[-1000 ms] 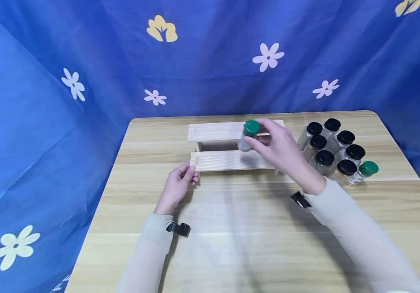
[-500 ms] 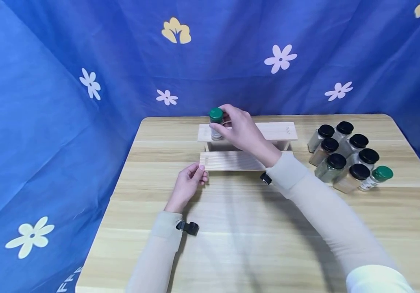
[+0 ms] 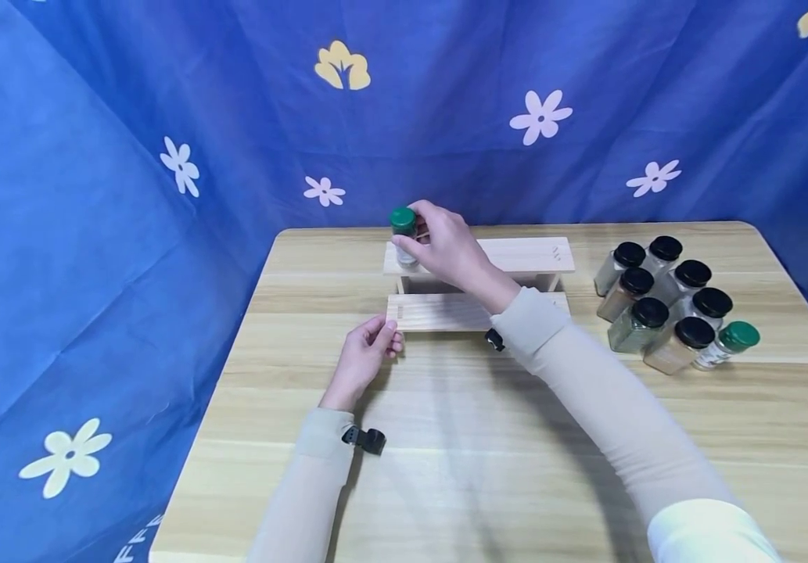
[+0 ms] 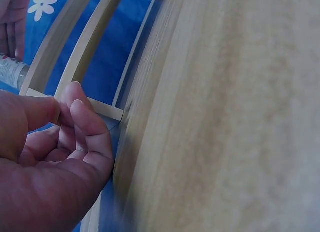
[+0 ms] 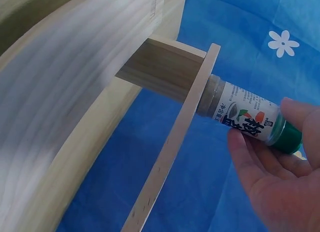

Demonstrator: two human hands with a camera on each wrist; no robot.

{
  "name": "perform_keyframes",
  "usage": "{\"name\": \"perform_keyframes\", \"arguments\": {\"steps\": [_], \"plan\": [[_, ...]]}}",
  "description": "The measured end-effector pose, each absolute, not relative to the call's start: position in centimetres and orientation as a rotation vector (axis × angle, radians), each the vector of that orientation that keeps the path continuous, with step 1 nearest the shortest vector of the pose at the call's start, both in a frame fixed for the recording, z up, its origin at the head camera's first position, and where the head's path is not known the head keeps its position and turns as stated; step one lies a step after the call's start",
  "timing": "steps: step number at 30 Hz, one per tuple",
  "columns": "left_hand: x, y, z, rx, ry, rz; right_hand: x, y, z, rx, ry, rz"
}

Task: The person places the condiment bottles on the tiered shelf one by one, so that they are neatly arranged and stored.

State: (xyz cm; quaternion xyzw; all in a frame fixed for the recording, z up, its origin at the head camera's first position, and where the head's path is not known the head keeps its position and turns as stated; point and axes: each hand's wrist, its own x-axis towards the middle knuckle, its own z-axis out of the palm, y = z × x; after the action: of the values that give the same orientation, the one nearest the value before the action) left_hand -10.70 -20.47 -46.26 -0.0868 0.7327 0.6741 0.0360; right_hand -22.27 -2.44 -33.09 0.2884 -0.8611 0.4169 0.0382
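Note:
A small two-tier wooden rack [image 3: 446, 311] stands toward the back of the table. My right hand [image 3: 446, 244] grips a green-capped spice jar [image 5: 245, 109] between thumb and fingers, upright over the left end of the rack's upper tier. In the right wrist view the jar's base is right at that shelf's surface, and its printed label shows. My left hand [image 3: 364, 352] pinches the front left corner of the lower tier. In the left wrist view the thumb and fingers [image 4: 90, 122] close on the board's edge.
At the right stand several black-capped spice jars [image 3: 634, 324] in a tight group, with another green-capped jar [image 3: 727, 344] at their front right. A blue flowered curtain [image 3: 432, 117] hangs behind the wooden table [image 3: 432, 469].
My right hand has carried the green-capped jar leftward, from above the rack's middle to the upper tier's left end. The left hand keeps its hold on the corner; the head view has shifted slightly.

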Motion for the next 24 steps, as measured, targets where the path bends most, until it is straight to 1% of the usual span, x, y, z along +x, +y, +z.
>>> {"name": "perform_keyframes", "arguments": {"steps": [7, 12, 19, 24], "plan": [[-10.8, -20.1, -46.4, -0.265, 2.226, 2.075, -22.3, -2.0, -33.2, 0.871, -2.646, 1.295], [-10.7, -20.0, -46.6, -0.28, 2.221, 2.062, -21.7, -0.6, -33.1, 0.831, -2.672, 1.289], [-10.5, -20.4, -46.7, -0.298, 2.231, 2.048, -20.4, 3.5, -33.5, 0.748, -2.658, 1.373], [-10.5, -20.4, -46.3, -0.274, 2.236, 2.037, -19.1, 8.1, -34.5, 0.718, -2.605, 1.427]]}}
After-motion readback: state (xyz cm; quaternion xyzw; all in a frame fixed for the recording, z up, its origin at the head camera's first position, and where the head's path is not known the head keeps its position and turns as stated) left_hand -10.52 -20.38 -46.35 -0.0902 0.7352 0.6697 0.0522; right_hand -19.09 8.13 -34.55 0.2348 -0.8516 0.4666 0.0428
